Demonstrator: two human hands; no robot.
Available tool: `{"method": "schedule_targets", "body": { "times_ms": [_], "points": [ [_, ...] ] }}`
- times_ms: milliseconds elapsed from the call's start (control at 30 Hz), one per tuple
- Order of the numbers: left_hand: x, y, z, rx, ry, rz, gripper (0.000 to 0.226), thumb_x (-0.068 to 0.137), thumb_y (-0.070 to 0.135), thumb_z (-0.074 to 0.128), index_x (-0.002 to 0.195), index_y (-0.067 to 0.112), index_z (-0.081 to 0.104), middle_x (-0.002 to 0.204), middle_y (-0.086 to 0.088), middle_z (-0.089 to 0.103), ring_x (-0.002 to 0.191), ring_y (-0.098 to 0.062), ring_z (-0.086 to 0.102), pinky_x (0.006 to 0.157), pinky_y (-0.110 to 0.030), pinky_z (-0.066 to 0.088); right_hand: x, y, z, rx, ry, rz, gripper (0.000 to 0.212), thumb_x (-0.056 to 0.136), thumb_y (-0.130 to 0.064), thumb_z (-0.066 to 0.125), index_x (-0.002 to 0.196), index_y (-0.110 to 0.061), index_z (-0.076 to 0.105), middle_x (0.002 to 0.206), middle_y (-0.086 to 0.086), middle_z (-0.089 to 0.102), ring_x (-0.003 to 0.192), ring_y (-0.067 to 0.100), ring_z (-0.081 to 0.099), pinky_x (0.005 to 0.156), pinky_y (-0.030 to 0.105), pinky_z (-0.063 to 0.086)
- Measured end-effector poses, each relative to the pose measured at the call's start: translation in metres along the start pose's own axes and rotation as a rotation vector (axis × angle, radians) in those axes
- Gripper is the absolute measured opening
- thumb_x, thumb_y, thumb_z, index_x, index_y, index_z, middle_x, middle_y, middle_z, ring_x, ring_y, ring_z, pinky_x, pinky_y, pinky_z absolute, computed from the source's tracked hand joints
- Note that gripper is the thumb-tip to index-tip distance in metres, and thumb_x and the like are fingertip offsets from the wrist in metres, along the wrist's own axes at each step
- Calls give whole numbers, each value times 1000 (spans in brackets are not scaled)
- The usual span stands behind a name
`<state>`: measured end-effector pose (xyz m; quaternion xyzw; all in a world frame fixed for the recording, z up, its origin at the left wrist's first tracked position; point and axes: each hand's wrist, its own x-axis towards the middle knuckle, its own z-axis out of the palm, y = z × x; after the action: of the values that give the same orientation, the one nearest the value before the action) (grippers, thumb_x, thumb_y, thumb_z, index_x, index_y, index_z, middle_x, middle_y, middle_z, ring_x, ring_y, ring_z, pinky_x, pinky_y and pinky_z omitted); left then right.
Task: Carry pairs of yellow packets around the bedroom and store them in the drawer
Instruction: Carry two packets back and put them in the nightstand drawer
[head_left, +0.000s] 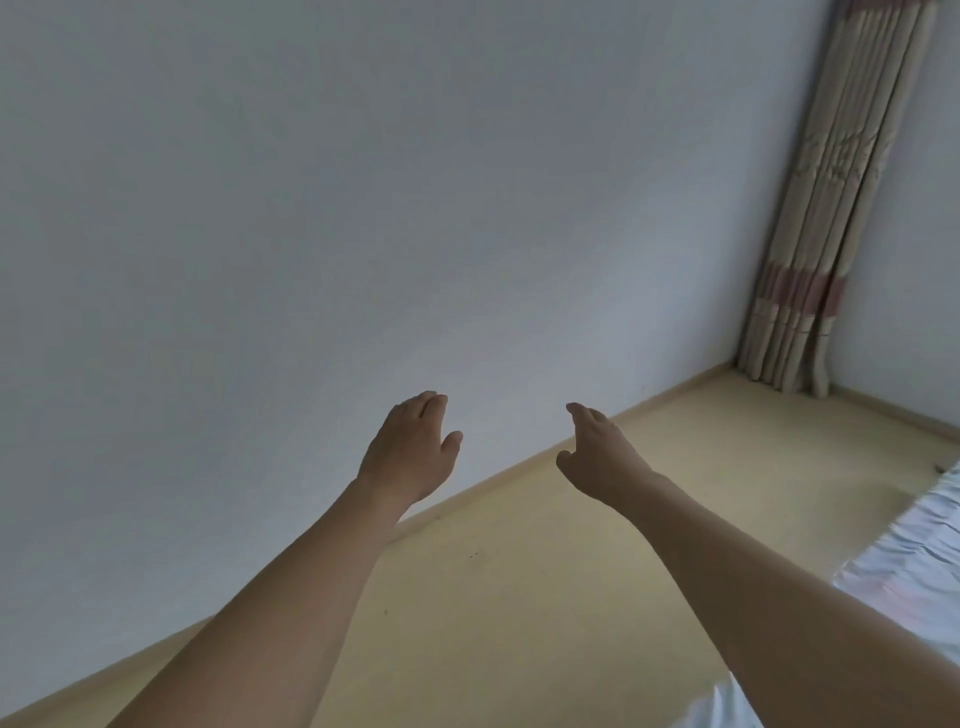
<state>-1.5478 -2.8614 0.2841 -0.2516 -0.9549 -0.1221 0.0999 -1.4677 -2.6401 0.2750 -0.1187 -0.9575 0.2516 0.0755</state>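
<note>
Both bare arms reach forward, the left hand and right hand with fingers relaxed and grasping nothing, before a plain wall, the gathered curtain far right of them, bedding nearer right, and no yellow packets showing.

Dim, flat daylight fills the frame. The wall reads grey, palest at centre right and darker toward the upper left. No hard shadows or glare. Wide-angle tilt leans the curtain and skirting. The bedding at lower right is smeared and soft.
</note>
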Motion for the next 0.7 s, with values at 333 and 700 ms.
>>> {"method": "schedule_targets", "body": {
  "times_ms": [333,700],
  "points": [
    [252,-40,5,47,39,116,55,101,35,42,149,11,31,157,-5,29,145,-23,24,118,-35,25,232,4,-18,18,57,4,61,91,-12,48,148,-10,26,145,7,39,134,25,36,103,30,33],
    [549,-6,122,-62,10,309,57,101,35,41,151,12,27,159,-3,25,147,-19,20,118,-31,19,486,120,-36,-44,126,188,61,92,-13,49,149,-9,27,149,7,37,136,22,35,104,28,32]
  ]
}}
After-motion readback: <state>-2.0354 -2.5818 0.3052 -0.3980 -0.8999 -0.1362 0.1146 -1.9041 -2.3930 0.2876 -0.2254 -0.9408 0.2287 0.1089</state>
